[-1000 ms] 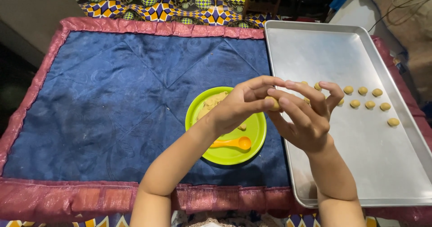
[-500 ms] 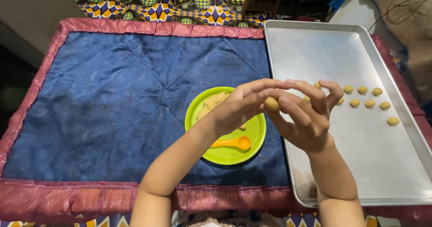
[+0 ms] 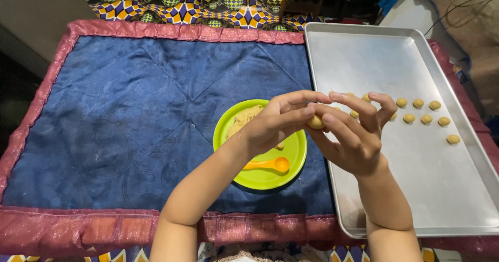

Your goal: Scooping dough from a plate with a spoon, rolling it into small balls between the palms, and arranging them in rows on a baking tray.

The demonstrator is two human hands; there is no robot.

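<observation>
Pinching one small dough ball (image 3: 315, 121) between left hand (image 3: 278, 121) and right hand (image 3: 353, 137) fingertips; soft, light, tacky, easily dented—hold gently.

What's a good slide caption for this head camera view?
Both hands, left hand and right hand, pinch a small dough ball between green plate and baking tray.

From where I'm watching, the dough ball (image 3: 315, 121) sits pinched between the left hand (image 3: 278, 120) and right hand (image 3: 353, 132). Right under the left hand is the plate (image 3: 293, 153), with the spoon (image 3: 267, 164) lying on it nearer the person and a dough lump (image 3: 243, 120) on its far-left part. The tray (image 3: 416, 189) lies under and right of the right hand, small dough balls (image 3: 426, 119) in rows just right of its fingers. Everything rests on the cloth (image 3: 130, 121).
</observation>
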